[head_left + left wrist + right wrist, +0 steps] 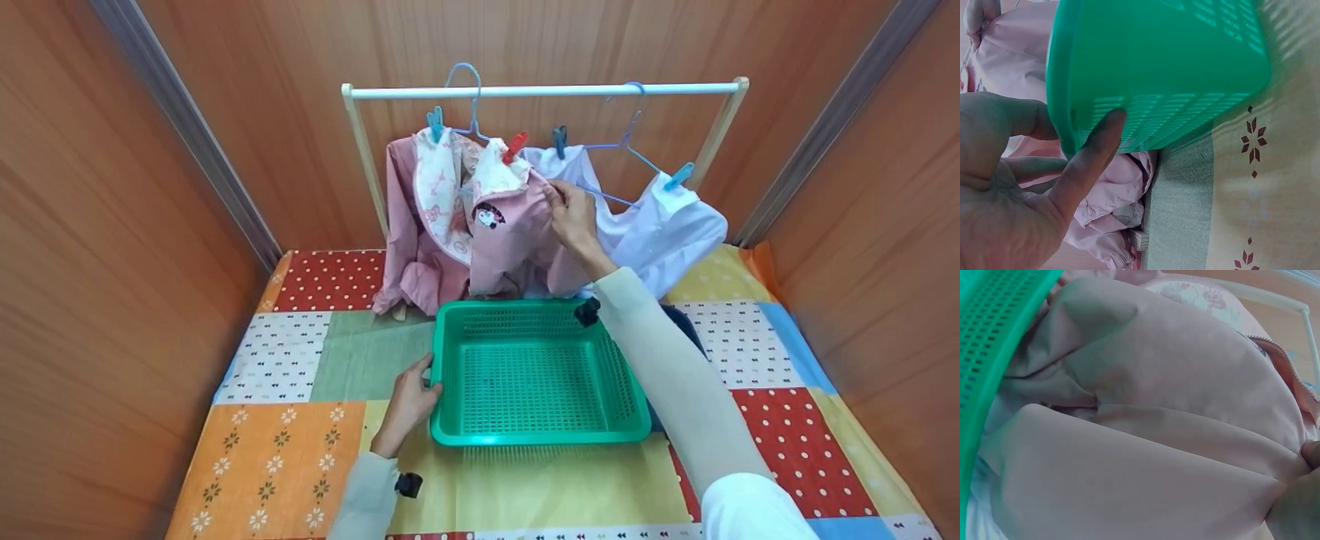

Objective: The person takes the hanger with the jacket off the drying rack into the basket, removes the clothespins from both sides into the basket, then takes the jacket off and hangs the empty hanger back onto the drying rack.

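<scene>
A pink zip jacket (506, 232) with a white patterned lining hangs from a blue hanger, held by a light-blue clothespin (435, 124) and a red clothespin (515, 147). My right hand (576, 217) pinches the jacket's shoulder on the right side. In the right wrist view the pink cloth (1174, 416) stretches in folds towards my fingers (1311, 454). Below the clothes stands a green plastic basket (540, 437) with nothing in it. My left hand (412, 397) grips its left rim; in the left wrist view the thumb and fingers lie on either side of the basket's edge (1060, 73).
A white garment (645, 247) hangs to the right on a second hanger, with a dark clothespin (559, 141) and a light-blue clothespin (679, 175). Both hangers hook over the white rail (540, 91) of a small rack. A patchwork cloth (277, 465) covers the surface between wooden walls.
</scene>
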